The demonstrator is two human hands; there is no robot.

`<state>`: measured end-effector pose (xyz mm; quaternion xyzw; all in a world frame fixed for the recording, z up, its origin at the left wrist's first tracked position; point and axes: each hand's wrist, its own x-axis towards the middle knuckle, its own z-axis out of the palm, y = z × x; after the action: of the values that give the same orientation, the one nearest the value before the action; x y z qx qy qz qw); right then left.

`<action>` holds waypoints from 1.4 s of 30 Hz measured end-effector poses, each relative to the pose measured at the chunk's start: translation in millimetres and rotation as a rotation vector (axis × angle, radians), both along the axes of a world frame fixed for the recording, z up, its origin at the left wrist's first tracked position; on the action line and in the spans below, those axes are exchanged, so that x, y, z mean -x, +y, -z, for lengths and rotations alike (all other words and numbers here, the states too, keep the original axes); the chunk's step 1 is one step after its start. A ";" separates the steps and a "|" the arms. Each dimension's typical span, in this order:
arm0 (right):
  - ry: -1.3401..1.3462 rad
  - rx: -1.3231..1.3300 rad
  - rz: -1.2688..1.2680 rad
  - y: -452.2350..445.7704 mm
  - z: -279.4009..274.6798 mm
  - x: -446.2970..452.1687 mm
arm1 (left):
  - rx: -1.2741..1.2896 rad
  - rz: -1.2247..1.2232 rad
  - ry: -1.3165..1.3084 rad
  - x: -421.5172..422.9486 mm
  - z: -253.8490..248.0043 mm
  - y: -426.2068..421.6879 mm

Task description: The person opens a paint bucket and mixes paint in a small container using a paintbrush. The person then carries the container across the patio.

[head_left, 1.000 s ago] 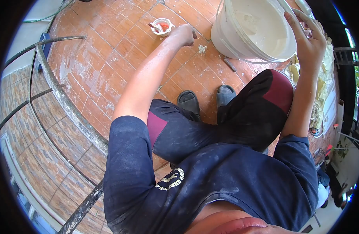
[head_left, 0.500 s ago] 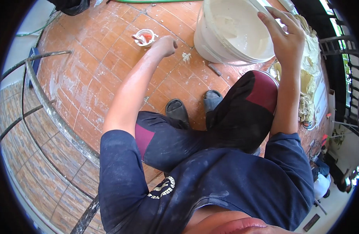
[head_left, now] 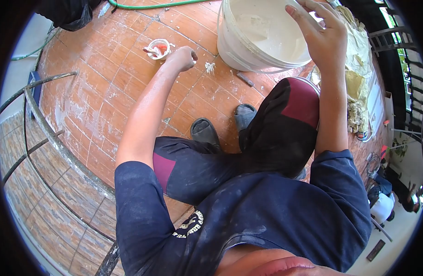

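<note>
My left hand (head_left: 181,59) is closed over the tiled floor, just right of a small white cup (head_left: 158,48); anything inside the fingers is hidden. The cup is smeared with white paste, has orange-red inside, and a small tool leans in it. At the upper right, my right hand (head_left: 322,34) holds the far right rim of a big white bucket (head_left: 241,50), thumb toward the inside and fingers outside. The bucket is tilted and contains whitish paste (head_left: 255,28). A blob of white paste (head_left: 210,67) lies on the floor between my left hand and the bucket.
A short dark bar (head_left: 245,79) lies below the bucket. Crumpled yellowish sheeting (head_left: 357,76) is at the right. A curved metal frame (head_left: 59,145) stands at the left. A black bag (head_left: 73,16) and green hose (head_left: 161,5) are at the top. Another person (head_left: 382,205) is far right.
The whole view has shifted, so the cup, bucket and both hands appear further left. The black bag and green hose have come into view. Both hands keep nearly the same pose.
</note>
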<state>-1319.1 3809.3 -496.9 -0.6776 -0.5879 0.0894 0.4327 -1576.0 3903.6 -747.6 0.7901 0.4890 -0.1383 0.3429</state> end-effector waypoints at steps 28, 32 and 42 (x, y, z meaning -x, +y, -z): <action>-0.234 0.012 -0.067 -1.8 -5.4 -7.0 | 0.388 0.007 0.134 -12.3 8.2 7.8; -0.264 -0.018 -0.032 -0.1 -5.8 -8.8 | 0.366 0.005 0.114 -8.6 12.3 7.2; -0.209 -0.095 -0.098 3.9 9.9 -13.9 | 0.362 -0.015 0.059 -7.4 7.4 8.6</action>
<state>-1305.2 3813.2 -506.7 -0.6322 -0.6660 0.0112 0.3958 -1568.6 3912.1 -754.9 0.7073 0.4718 -0.2447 0.4660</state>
